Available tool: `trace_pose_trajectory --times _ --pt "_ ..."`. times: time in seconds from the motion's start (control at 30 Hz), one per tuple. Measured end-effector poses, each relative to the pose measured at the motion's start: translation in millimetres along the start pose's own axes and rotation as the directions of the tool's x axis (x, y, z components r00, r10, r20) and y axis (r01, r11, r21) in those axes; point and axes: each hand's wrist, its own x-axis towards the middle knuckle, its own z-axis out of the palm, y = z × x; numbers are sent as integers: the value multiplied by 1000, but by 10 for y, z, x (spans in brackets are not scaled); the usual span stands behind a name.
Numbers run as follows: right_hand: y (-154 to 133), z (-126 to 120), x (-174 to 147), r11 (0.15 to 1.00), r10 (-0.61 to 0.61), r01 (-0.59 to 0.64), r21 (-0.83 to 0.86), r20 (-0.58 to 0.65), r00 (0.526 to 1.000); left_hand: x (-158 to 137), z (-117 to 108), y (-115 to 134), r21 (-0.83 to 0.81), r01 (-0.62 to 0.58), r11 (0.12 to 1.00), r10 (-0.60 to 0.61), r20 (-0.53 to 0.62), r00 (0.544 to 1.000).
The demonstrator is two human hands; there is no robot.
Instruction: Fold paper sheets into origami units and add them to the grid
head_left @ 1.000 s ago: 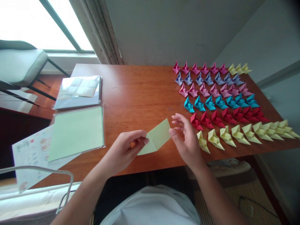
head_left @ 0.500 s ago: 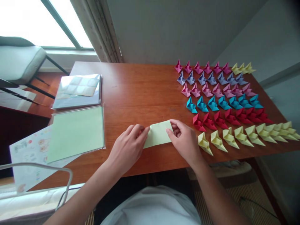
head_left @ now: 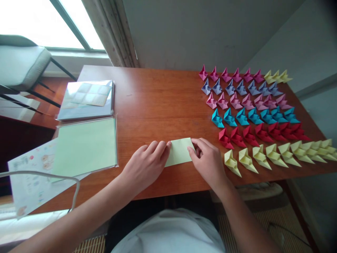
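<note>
The pale-green rectangular paper (head_left: 180, 151), slanted earlier, now lies flatter. The right hand (head_left: 207, 158) pinches one end; the left hand (head_left: 147, 162), fingers curled, covers the other, grip unclear.

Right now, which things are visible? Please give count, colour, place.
Table: one, brown, centre
Small paper: one, yellowish, centre
Far origami row: six magenta, three yellow, right
Second row: seven, purple, right
Third row: seven, pink, right
Fourth row: seven, blue, right
Fifth row: seven, red, right
Nearest row: about nine, yellow, right
Large sheet: one, green, left
Upper pack: one, bluish, left
Gridded card: one, pale, on pack
Printed sheet: one, white, left
Cable: one, white, left
Chair: one, grey, left
Curtain: one, beige, left
Window: one, bright, left
Shirt: one, white, bottom
Left hand, right hand: two, on small paper
</note>
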Motion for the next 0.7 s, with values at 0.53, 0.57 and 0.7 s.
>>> trace_pose_trajectory --times 0.53,0.57,0.7 --pt "21 21 -10 998 -47 47 -44 -9 999 27 -24 -54 47 -78 996 78 1 997" --pt "17 23 -6 998 -44 44 -49 -7 999 29 -21 -54 50 -80 996 80 -3 997" --pt "11 40 4 997 -37 37 -70 2 999 26 -15 -58 58 -84 995 86 -31 996"
